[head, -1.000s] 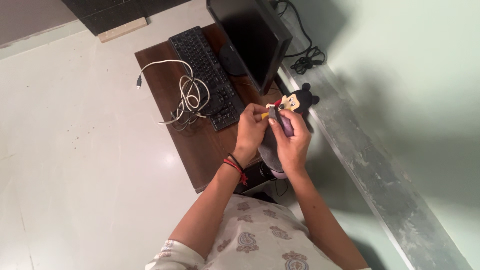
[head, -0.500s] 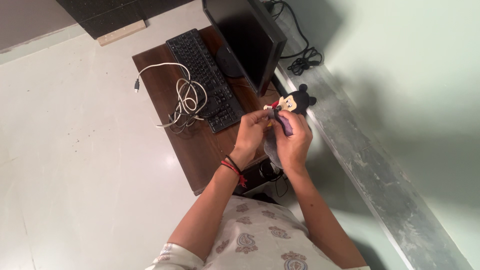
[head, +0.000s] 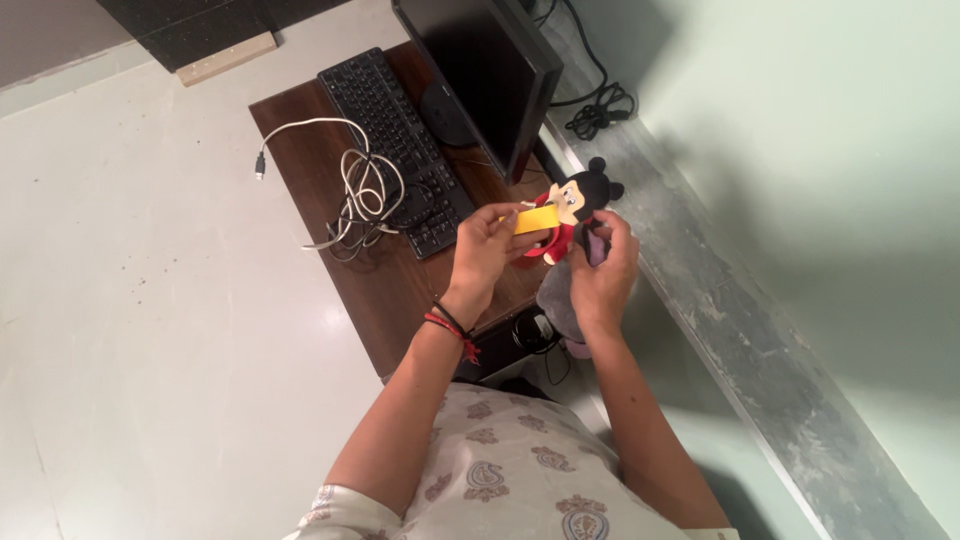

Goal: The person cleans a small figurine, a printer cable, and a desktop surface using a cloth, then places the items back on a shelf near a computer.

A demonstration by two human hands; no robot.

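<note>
a small doll [head: 575,205] with a black round-eared head, a pale face and a red body is held up in the air above the near edge of the bench — tilted, its head pointing away from the person. a flat yellow strip [head: 535,218] lies across its front, sticking out sideways toward the keyboard side — pinched at that end.
</note>
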